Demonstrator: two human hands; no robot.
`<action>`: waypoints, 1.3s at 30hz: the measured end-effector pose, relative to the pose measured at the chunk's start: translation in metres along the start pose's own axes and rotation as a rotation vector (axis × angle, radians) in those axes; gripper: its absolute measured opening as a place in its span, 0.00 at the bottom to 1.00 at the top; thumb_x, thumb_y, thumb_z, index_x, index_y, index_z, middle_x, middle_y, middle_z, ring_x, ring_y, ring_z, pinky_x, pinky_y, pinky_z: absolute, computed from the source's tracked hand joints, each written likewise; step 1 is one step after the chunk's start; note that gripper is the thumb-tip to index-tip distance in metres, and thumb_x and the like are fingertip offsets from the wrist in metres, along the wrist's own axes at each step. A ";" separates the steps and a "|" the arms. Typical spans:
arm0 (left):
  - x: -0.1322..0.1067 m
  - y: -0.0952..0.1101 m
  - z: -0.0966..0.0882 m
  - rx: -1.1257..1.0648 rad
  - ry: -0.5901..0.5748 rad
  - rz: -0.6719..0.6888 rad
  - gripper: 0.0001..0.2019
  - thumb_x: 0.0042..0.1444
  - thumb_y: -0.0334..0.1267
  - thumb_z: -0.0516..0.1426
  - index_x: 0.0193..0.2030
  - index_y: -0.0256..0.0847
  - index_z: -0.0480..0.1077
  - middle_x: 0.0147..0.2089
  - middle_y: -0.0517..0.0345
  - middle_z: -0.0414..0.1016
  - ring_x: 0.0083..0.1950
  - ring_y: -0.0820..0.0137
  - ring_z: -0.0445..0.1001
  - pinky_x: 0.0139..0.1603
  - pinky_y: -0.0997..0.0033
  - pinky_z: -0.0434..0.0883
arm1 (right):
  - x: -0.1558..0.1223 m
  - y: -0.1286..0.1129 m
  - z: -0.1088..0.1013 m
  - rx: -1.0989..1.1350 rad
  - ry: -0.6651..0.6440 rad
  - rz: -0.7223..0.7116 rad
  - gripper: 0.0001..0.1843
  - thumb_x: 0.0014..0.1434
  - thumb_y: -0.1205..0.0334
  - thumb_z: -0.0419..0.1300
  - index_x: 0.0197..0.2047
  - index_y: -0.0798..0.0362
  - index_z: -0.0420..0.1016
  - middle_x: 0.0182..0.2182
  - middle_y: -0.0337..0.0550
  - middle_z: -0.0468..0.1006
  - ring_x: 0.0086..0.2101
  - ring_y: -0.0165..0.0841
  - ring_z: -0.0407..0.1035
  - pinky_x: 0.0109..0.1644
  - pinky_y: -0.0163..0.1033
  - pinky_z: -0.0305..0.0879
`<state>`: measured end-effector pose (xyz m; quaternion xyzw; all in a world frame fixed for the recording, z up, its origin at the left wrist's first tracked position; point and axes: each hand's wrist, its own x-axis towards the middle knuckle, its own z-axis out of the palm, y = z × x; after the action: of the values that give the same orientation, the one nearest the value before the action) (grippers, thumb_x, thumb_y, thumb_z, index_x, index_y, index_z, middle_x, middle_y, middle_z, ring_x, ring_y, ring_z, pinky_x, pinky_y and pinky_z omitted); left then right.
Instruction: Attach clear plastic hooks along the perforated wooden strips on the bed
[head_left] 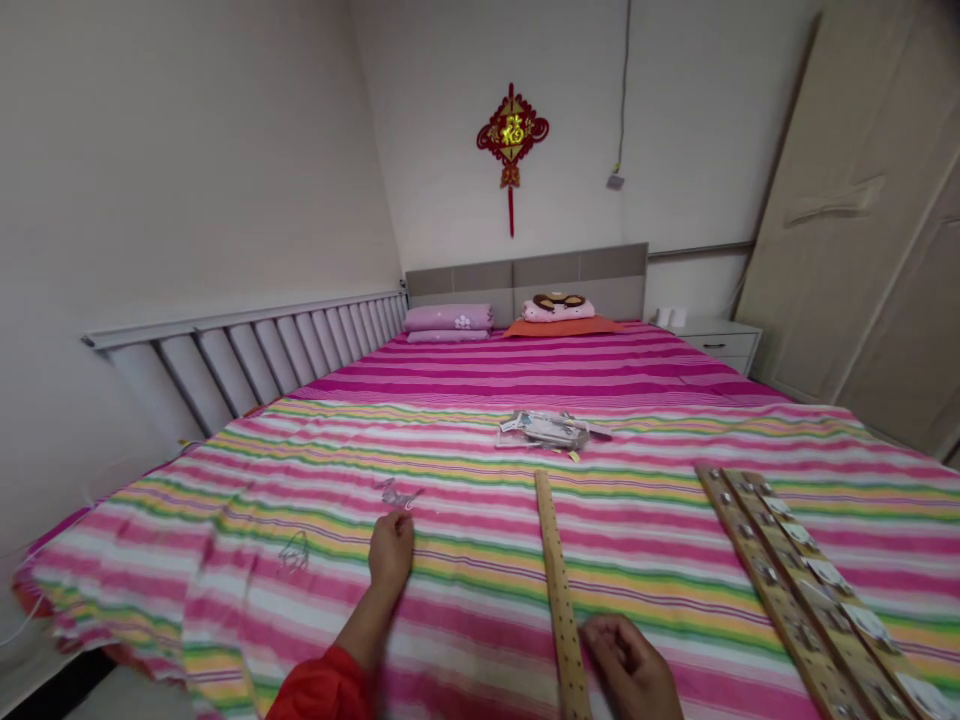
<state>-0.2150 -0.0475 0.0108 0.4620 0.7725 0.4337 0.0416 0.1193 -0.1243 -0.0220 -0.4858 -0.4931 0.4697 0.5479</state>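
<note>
The person wears a glossy red sleeve [322, 686] that stops short of the wrist, leaving the left hand [391, 552] and right hand [631, 668] bare.

Red Chinese knot [512, 140] on wall over grey headboard [525, 275]; pink pillows [448, 318] on striped bedsheet [600, 365]; white nightstand [716, 345] by bed; beige door panel [840, 200] leaning on wall; grey padded rail [255, 365] along L side.

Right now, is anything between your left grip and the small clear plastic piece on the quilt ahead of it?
Nothing visible stands in the way: the left grip is right by the small clear plastic piece, with only the striped quilt beneath them. The piece is blurred, so whether the grip already touches it cannot be told.
</note>
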 end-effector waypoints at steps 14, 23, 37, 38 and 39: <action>0.017 0.002 0.010 0.519 -0.192 0.071 0.16 0.60 0.37 0.46 0.45 0.43 0.73 0.48 0.48 0.72 0.44 0.61 0.74 0.35 0.67 0.67 | -0.003 0.005 0.000 -0.075 -0.005 -0.031 0.22 0.48 0.41 0.62 0.25 0.53 0.74 0.18 0.37 0.70 0.21 0.30 0.62 0.24 0.32 0.62; 0.020 0.001 0.010 0.491 -0.169 0.083 0.12 0.57 0.36 0.49 0.36 0.40 0.73 0.39 0.50 0.74 0.40 0.64 0.74 0.33 0.71 0.65 | -0.005 0.012 0.007 -0.046 0.076 -0.011 0.23 0.47 0.38 0.61 0.24 0.52 0.73 0.17 0.35 0.65 0.20 0.30 0.58 0.23 0.33 0.55; -0.012 -0.013 0.008 0.194 -0.068 0.129 0.10 0.48 0.41 0.53 0.27 0.40 0.73 0.26 0.59 0.65 0.29 0.68 0.68 0.31 0.72 0.64 | -0.006 0.013 0.007 -0.047 0.081 -0.025 0.23 0.47 0.38 0.61 0.24 0.52 0.73 0.17 0.35 0.66 0.20 0.29 0.58 0.23 0.33 0.55; -0.014 -0.013 0.008 0.161 -0.066 0.126 0.10 0.47 0.43 0.54 0.27 0.40 0.72 0.26 0.59 0.65 0.29 0.68 0.68 0.32 0.71 0.64 | -0.006 0.013 0.007 -0.043 0.082 -0.024 0.23 0.47 0.38 0.60 0.24 0.52 0.73 0.17 0.35 0.65 0.20 0.29 0.58 0.23 0.33 0.54; -0.016 -0.013 0.009 0.133 -0.070 0.128 0.10 0.46 0.44 0.54 0.26 0.40 0.72 0.25 0.59 0.65 0.29 0.68 0.68 0.31 0.71 0.64 | -0.006 0.013 0.007 -0.039 0.084 -0.023 0.23 0.47 0.38 0.60 0.24 0.52 0.72 0.17 0.35 0.65 0.20 0.29 0.58 0.23 0.33 0.54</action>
<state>-0.2107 -0.0562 -0.0089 0.5268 0.7667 0.3669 0.0098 0.1113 -0.1288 -0.0352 -0.5102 -0.4841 0.4328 0.5640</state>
